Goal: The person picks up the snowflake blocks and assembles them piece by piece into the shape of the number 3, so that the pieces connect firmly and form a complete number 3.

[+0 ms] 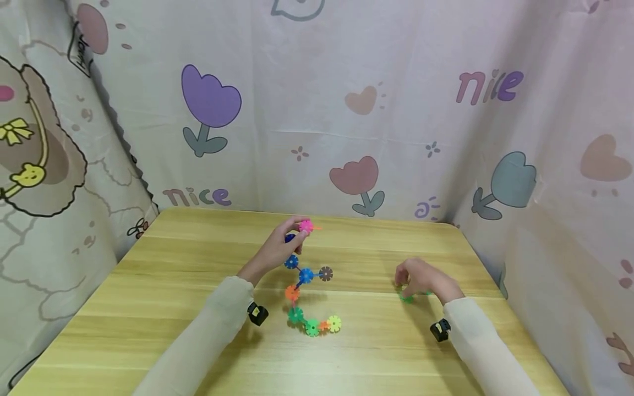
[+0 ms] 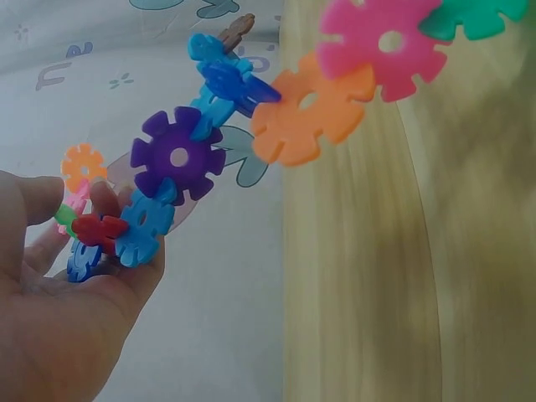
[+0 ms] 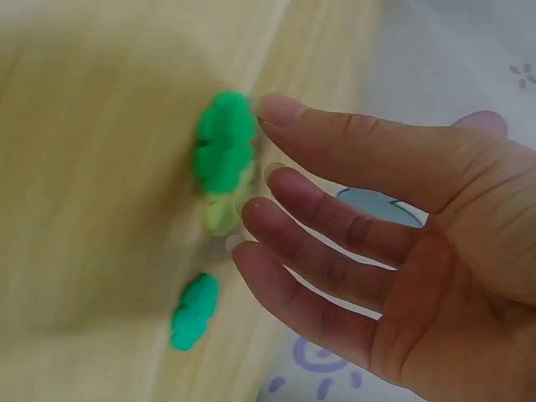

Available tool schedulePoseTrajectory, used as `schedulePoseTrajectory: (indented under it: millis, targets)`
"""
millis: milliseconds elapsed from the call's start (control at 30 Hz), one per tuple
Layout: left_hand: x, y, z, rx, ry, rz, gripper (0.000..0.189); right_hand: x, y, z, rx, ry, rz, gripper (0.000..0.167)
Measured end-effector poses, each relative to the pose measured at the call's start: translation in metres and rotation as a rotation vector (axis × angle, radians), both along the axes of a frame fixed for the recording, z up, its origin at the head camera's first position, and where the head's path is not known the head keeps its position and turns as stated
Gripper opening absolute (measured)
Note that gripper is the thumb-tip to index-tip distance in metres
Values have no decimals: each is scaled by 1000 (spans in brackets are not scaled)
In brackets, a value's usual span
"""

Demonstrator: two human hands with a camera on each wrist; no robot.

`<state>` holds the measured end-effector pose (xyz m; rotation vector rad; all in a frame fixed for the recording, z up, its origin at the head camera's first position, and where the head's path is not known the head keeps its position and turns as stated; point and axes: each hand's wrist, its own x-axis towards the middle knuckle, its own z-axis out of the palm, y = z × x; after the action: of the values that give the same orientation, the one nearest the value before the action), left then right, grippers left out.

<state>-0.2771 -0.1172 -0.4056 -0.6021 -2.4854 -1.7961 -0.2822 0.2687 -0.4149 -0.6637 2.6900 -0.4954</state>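
Observation:
My left hand (image 1: 277, 247) holds one end of a chain of interlocking snowflake discs (image 1: 292, 293), its fingers curled around the blue and red discs (image 2: 99, 230). A pink disc (image 1: 306, 226) sticks out past the fingertips, with an orange disc (image 2: 84, 166) beyond it. From the hand the chain runs toward the near side through blue, purple (image 2: 152, 155), orange and green discs to a yellow one (image 1: 334, 323). To the right, my right hand (image 1: 421, 275) hovers low over the table, fingers loosely bent and fingertips beside a loose green disc (image 3: 224, 142) and a yellowish disc (image 3: 222, 216).
A second green disc (image 3: 195, 311) lies near the right hand. A brown disc (image 1: 326, 274) branches off the chain's side. The wooden table (image 1: 198, 231) meets a patterned curtain (image 1: 292, 110) at its back, and more cloth hangs at both sides.

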Motion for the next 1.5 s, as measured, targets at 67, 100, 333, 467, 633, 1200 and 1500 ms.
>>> schedulePoseTrajectory:
  millis: [67, 100, 333, 467, 633, 1200, 1500]
  targets:
    - [1, 1, 0, 1, -5, -1, 40, 2, 3, -3, -8, -11, -7, 28]
    - [1, 1, 0, -1, -10, 0, 40, 3, 3, -4, -13, -13, -14, 28]
    - [1, 2, -3, 0, -43, 9, 42, 3, 2, -8, -39, -54, -58, 24]
    - [1, 2, -4, 5, -39, 7, 42, 3, 3, -11, -39, -39, -44, 24]
    - [-1, 3, -5, 6, -33, -7, 41, 2, 6, -16, -52, -23, -19, 25]
    - [1, 6, -6, 2, -32, -9, 41, -12, -15, 8, -234, -4, -14, 7]
    - [2, 6, -2, 7, -12, -13, 41, -14, -43, 24, -336, 70, -42, 7]
